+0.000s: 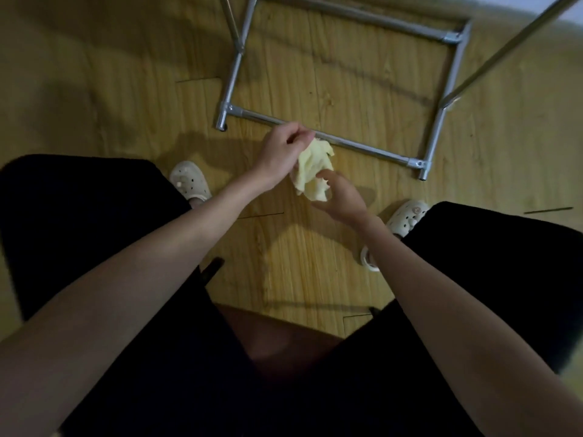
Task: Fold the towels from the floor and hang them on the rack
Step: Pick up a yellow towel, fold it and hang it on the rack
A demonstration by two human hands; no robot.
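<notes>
Yellow towel (pixel 314 167) in both hands' pinch

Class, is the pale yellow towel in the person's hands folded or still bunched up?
Bunched up: the towel hangs crumpled, gripped by left hand and right hand.

A small pale-yellow towel (pixel 314 167), bunched and crumpled, apparently unfolded, hangs above the floor before the metal rack (pixel 331 138).
</notes>
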